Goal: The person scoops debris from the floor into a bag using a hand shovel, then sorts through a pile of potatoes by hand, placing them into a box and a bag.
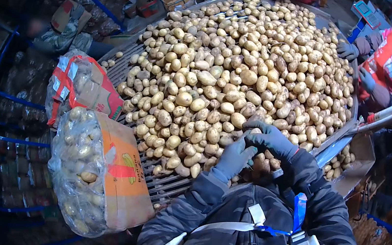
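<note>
Clock set on the potato pile [232, 73], 12 at the top of the view. Pile covers most of a slatted table [168, 185]; bare slats show at 7 and at 10.

Both of the person's own hands are gloved in grey and work close together at the pile's near edge. Left hand [234, 160] at 6, fingers bent; right hand [271, 140] at 5, reaching in from the right, fingers curled towards the left. Potatoes lie around both. Cannot tell whether either hand grips one: the fingers hide what is between them.

At 7 to 8, an orange-panelled carton [125, 170] with potatoes [83, 172] behind clear film on its outer side. At 9, a second pack [84, 88], red-strapped and film-wrapped, leaning by the table edge.

At 4, an open carton [359, 164] holding more potatoes. Between 2 and 3, a co-worker in a red patterned garment [387, 63], grey-gloved hands by the pile's rim. Just under 2, a teal-cased device [367, 13].
</note>
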Demonstrator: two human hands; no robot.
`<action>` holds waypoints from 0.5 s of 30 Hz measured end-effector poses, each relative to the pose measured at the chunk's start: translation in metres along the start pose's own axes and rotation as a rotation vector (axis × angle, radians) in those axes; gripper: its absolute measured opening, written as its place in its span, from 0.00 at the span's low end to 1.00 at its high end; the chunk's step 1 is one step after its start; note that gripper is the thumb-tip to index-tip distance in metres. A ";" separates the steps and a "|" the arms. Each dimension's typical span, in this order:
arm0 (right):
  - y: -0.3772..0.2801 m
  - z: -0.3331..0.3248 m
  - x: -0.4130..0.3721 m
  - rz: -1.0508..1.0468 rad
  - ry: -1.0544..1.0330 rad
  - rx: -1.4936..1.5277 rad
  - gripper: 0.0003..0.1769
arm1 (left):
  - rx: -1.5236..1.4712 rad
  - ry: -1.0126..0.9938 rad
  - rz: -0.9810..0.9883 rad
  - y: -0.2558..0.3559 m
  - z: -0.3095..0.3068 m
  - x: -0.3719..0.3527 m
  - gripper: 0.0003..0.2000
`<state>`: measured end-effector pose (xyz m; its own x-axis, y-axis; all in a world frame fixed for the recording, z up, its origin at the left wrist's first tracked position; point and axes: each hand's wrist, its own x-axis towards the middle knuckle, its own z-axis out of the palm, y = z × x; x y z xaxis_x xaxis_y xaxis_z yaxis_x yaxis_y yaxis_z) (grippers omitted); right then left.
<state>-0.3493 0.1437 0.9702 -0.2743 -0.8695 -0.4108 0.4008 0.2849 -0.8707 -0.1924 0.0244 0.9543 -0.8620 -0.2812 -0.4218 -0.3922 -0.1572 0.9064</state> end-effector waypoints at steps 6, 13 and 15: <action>0.020 0.014 -0.010 0.079 0.158 -0.029 0.21 | -0.261 -0.182 -0.192 -0.003 0.001 -0.014 0.15; 0.021 0.016 -0.008 0.071 0.315 -0.009 0.17 | -0.033 -0.135 -0.018 0.008 -0.013 -0.017 0.13; 0.028 0.000 -0.006 -0.007 0.369 -0.021 0.20 | 0.179 0.033 0.157 0.018 -0.034 -0.010 0.15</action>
<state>-0.3367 0.1571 0.9484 -0.5755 -0.6685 -0.4711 0.3810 0.2905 -0.8777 -0.1801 -0.0078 0.9736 -0.9071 -0.3200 -0.2733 -0.3073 0.0602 0.9497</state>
